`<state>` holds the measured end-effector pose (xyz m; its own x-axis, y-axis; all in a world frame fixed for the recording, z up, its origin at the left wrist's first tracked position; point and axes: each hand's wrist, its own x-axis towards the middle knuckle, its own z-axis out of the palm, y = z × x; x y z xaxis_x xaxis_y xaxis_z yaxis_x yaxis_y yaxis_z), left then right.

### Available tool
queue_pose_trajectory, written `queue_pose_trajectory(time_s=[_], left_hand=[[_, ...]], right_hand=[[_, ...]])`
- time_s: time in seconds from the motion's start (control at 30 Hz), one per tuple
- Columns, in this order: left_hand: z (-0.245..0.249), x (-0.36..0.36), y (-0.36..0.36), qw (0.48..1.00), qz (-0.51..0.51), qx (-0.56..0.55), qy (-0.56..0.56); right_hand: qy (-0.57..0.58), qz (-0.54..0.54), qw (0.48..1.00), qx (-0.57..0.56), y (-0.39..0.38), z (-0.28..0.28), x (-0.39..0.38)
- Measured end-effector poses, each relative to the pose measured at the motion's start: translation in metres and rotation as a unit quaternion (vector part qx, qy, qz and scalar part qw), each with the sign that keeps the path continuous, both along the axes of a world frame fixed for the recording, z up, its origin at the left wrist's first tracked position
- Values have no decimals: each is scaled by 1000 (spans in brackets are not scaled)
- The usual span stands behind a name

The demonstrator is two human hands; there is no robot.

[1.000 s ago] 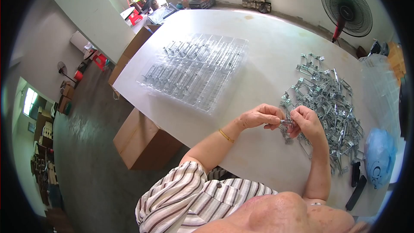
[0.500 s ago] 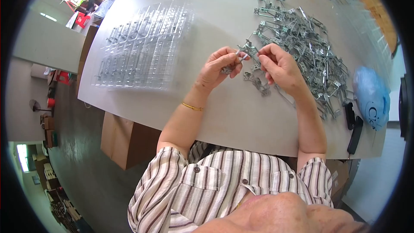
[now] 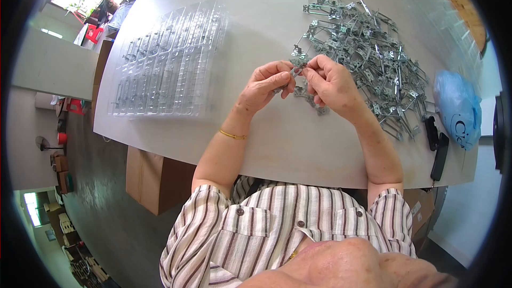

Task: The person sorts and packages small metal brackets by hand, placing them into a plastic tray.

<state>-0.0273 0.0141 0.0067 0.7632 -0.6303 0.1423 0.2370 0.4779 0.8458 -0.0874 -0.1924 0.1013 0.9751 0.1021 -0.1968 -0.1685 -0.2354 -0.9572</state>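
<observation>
My left hand point(image 3: 268, 84) is closed around a small metal bracket point(image 3: 300, 60), with its fingers curled and the thumb pressed on it. The fingertips of my right hand point(image 3: 332, 82) pinch the same bracket from the other side, so the two hands almost meet. Part of the piece lies hidden behind the fingers. A big tangled heap of similar metal brackets point(image 3: 368, 48) lies just beyond and to the right of my right hand. Several loose ones lie partly covered below the hands.
Stacked clear plastic trays point(image 3: 165, 64) with metal pieces in their slots stand on the left of the white table point(image 3: 256, 149). At the right are a blue plastic bag point(image 3: 457, 109), a black object point(image 3: 440, 157) and clear plastic sheets point(image 3: 442, 26). A cardboard box point(image 3: 154, 178) stands below the left edge.
My right fingers have moved left and now pinch the bracket beside the left hand. The whole view has shifted slightly.
</observation>
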Motion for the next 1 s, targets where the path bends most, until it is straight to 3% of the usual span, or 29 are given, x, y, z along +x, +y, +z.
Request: queue_pose_trajectory(time_s=[0.3, 0.5, 0.6, 0.7, 0.8, 1.0], left_hand=[[6, 0, 2, 999, 24, 30, -18], [6, -1, -1, 999, 29, 23, 1], [8, -2, -1, 1000, 13, 24, 7], [3, 1, 0, 999, -21, 29, 3], [1, 4, 6, 999, -39, 28, 6], [9, 3, 7, 983, -82, -135, 99]], right_hand=[[3, 32, 999, -1, -8, -4, 3], [-105, 29, 987, -120, -23, -1, 2], [-225, 33, 966, -124, -24, -11, 5], [-244, 78, 964, -71, -18, -19, 6], [-210, 75, 969, -105, -17, -15, 5], [-108, 33, 992, 47, -20, -11, 10]])
